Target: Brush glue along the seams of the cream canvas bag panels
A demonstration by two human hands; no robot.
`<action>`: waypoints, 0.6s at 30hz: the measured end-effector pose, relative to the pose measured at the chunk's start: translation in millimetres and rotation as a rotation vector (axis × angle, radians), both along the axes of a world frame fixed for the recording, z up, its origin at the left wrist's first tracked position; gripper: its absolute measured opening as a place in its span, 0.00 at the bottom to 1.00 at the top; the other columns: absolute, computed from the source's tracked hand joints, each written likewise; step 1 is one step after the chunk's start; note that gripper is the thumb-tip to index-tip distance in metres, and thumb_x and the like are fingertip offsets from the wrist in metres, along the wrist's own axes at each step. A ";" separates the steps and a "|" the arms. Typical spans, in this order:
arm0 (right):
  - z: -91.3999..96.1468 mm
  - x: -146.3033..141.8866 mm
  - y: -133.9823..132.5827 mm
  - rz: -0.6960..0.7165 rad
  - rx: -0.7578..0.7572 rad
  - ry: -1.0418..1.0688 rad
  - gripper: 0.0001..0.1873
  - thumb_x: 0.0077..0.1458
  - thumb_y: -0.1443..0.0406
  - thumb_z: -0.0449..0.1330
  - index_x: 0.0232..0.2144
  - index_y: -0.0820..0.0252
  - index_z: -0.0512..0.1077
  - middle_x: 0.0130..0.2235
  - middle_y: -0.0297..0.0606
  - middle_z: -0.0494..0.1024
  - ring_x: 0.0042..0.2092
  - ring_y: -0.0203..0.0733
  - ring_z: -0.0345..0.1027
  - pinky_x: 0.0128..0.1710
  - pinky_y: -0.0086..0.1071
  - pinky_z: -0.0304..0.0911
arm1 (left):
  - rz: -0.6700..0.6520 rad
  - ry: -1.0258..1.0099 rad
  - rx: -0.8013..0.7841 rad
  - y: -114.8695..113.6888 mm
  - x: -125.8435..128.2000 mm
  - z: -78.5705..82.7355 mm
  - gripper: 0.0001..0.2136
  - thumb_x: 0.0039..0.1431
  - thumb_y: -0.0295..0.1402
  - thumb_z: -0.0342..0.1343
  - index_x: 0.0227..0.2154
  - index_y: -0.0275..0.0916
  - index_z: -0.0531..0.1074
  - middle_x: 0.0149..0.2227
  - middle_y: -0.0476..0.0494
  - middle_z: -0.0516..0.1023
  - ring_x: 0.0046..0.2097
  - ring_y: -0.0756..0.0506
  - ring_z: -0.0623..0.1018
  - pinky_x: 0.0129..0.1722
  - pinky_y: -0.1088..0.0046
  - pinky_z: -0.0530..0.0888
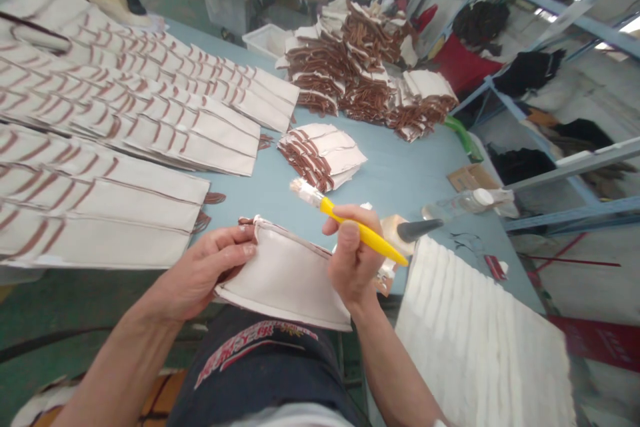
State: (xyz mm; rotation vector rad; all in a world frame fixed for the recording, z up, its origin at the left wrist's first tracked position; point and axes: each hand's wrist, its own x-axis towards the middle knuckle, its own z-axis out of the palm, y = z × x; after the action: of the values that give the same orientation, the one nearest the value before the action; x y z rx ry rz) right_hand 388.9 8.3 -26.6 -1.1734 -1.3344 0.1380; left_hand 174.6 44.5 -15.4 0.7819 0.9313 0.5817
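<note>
Pinched in my left hand (pixel 213 263) is the left end of a pale fabric panel (pixel 290 273) with brown edging, held just above the table's near edge. My right hand (pixel 355 253) is closed around a yellow-handled brush (pixel 370 237), whose whitish, coated bristles point up and to the left. The brush tip is apart from the panel. The right hand's lower side is beside the panel's right end; whether they touch I cannot tell. Behind the brush tip lies a small stack of similar panels (pixel 345 153).
Rows of overlapping pale panels (pixel 145 207) cover the table's left side. Tall brown-and-white piles (pixel 360 73) stand at the back. To the right are a container with a dark-handled tool (pixel 417 230), a clear bottle (pixel 460 203) and stacked white padding (pixel 475 333). Shelving (pixel 575 167) rises beyond.
</note>
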 end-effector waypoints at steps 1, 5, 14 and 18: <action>-2.7 -0.7 -0.8 0.003 -0.046 -0.065 0.13 0.77 0.57 0.53 0.46 0.55 0.75 0.32 0.32 0.79 0.31 0.36 0.76 0.35 0.31 0.73 | -0.003 -0.026 -0.041 0.0 0.0 1.1 0.19 0.40 0.42 0.80 0.33 0.38 0.85 0.24 0.49 0.78 0.21 0.54 0.70 0.19 0.84 0.64; -9.4 -9.1 -2.9 0.047 -0.154 -0.181 0.13 0.77 0.60 0.52 0.48 0.57 0.76 0.33 0.34 0.81 0.33 0.37 0.78 0.37 0.31 0.75 | 0.004 -0.083 -0.089 1.9 -0.1 6.7 0.19 0.38 0.40 0.81 0.33 0.38 0.85 0.23 0.51 0.77 0.21 0.54 0.68 0.18 0.84 0.62; 29.4 -15.4 -19.3 0.044 0.070 0.284 0.19 0.77 0.56 0.53 0.33 0.55 0.73 0.23 0.24 0.65 0.17 0.29 0.53 0.17 0.25 0.51 | 0.000 -0.097 -0.070 5.9 -18.1 0.2 0.21 0.39 0.43 0.82 0.34 0.38 0.87 0.28 0.46 0.82 0.24 0.52 0.74 0.21 0.84 0.67; 23.0 -26.2 -14.4 0.190 -0.047 0.149 0.16 0.75 0.56 0.56 0.36 0.56 0.75 0.24 0.26 0.69 0.19 0.30 0.56 0.19 0.27 0.55 | -0.052 -0.135 -0.025 7.6 -21.5 0.4 0.21 0.43 0.45 0.82 0.36 0.38 0.87 0.24 0.49 0.79 0.22 0.54 0.70 0.20 0.84 0.65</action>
State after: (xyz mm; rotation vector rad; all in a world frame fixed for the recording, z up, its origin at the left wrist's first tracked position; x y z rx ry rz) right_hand 362.7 -6.1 -3.6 -1.0530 -1.3148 0.3888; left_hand 153.1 52.1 -15.1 0.7332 0.7908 0.5690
